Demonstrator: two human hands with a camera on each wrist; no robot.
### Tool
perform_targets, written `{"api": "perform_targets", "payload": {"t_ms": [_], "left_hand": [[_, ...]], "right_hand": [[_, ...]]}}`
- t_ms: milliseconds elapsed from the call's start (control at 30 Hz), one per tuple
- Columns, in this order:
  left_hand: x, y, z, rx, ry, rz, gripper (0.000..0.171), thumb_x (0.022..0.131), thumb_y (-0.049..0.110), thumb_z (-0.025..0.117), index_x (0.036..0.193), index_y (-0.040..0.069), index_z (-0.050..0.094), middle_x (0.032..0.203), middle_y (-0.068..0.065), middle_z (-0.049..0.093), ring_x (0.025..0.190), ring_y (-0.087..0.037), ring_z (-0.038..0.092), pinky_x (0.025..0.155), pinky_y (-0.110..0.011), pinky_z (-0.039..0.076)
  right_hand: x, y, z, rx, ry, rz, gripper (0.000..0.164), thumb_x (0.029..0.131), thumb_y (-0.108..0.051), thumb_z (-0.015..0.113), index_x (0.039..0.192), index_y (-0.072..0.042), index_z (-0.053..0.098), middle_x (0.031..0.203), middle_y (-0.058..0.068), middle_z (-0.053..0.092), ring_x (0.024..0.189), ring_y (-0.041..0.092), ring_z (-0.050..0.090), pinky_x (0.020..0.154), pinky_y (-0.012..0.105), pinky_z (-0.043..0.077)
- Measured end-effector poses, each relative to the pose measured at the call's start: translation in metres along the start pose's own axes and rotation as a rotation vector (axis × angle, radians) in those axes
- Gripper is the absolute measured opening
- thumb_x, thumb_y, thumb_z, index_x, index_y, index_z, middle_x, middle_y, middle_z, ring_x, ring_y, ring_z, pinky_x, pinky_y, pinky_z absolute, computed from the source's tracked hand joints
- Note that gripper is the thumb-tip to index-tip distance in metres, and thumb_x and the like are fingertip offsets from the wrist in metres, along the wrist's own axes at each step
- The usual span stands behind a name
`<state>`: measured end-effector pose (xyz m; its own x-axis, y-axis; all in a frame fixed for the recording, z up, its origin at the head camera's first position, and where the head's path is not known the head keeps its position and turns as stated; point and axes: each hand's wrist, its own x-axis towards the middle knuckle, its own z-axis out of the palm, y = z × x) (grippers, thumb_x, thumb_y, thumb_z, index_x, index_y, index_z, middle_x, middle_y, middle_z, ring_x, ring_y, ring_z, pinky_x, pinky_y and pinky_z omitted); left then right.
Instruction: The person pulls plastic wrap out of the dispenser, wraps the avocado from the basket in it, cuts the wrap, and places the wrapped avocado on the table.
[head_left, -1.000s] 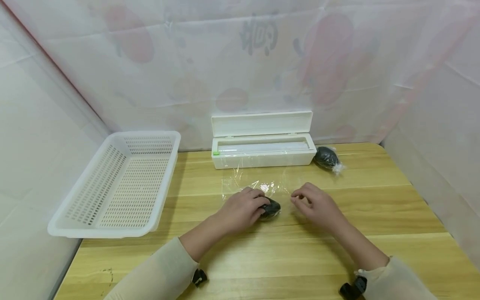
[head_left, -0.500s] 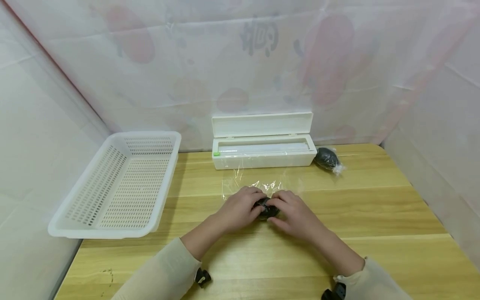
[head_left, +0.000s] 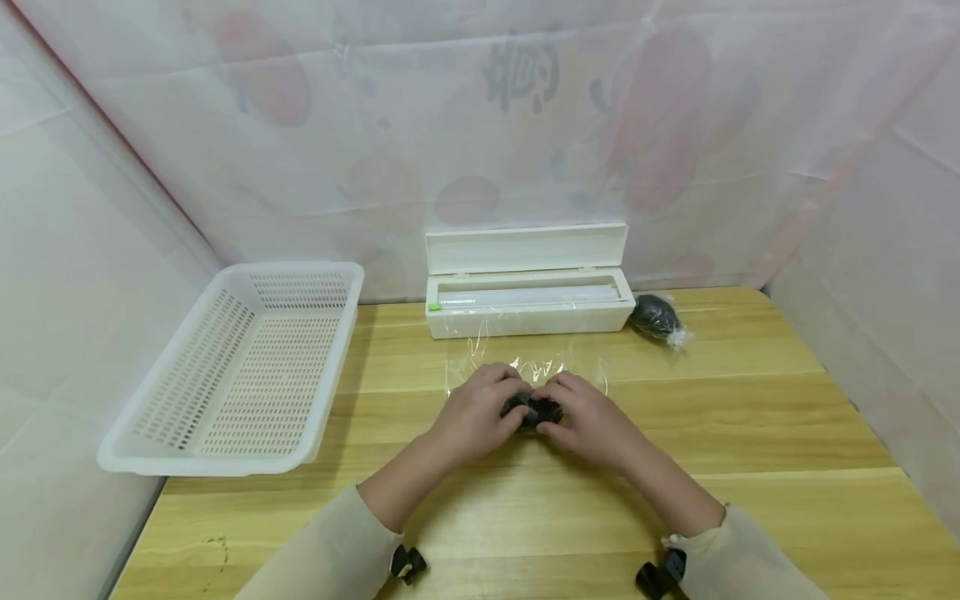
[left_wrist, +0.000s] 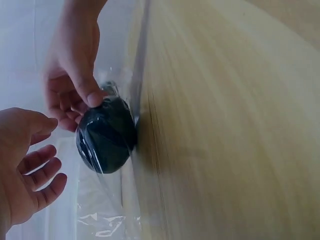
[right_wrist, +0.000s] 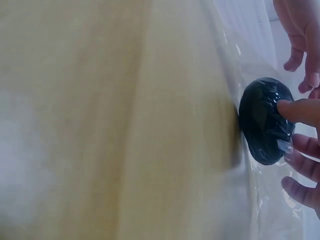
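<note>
A dark green avocado (head_left: 534, 412), with shiny cling film around it, is at the middle of the table between both hands. My right hand (head_left: 592, 421) holds it from the right, the thumb pressing its near side and the fingers behind. On the other side, my left hand (head_left: 478, 412) has loosely bent fingers; in the left wrist view they show a gap from the avocado (left_wrist: 106, 135). A clear sheet of cling film (head_left: 465, 354) stretches from the avocado back to a white dispenser box (head_left: 531, 321), whose lid stands raised over the roll.
Beside the dispenser's right end lies another dark wrapped avocado (head_left: 654, 317) with a twisted film end. A white slotted plastic basket (head_left: 311, 446) stands at the left. Printed white cloth (head_left: 375, 125) hangs behind the wooden table (head_left: 675, 517).
My right hand has come in from the right and taken hold of the avocado, which has turned slightly. My left hand stays near the same spot. Basket and dispenser are unmoved.
</note>
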<state>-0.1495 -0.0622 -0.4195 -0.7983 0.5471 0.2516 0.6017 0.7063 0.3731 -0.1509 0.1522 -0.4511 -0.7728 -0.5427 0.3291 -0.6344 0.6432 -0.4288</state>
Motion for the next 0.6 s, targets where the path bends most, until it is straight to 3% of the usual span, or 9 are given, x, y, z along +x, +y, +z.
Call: {"api": "perform_targets", "payload": {"t_ms": [167,600], "left_hand": [[-0.003,0.002,0.004,0.035,-0.045,0.021,0.029,0.091,0.024,0.07,0.118,0.014,0.071,0.114,0.001,0.061,0.102,-0.015,0.055,0.082,-0.025,0.054],[0.002,-0.003,0.014,0.071,-0.105,-0.048,0.043,0.091,0.026,0.071,0.13,0.013,0.062,0.127,-0.004,0.058,0.114,-0.02,0.053,0.092,-0.034,0.054]], "right_hand": [[0.002,0.001,-0.002,0.043,-0.04,0.046,0.04,0.081,-0.021,0.081,0.118,-0.017,0.066,0.111,-0.003,0.06,0.102,0.012,0.059,0.09,0.036,0.054],[0.007,0.0,-0.004,0.063,-0.066,0.124,0.039,0.089,-0.026,0.074,0.126,-0.017,0.065,0.113,-0.002,0.061,0.104,0.016,0.06,0.092,0.041,0.053]]}}
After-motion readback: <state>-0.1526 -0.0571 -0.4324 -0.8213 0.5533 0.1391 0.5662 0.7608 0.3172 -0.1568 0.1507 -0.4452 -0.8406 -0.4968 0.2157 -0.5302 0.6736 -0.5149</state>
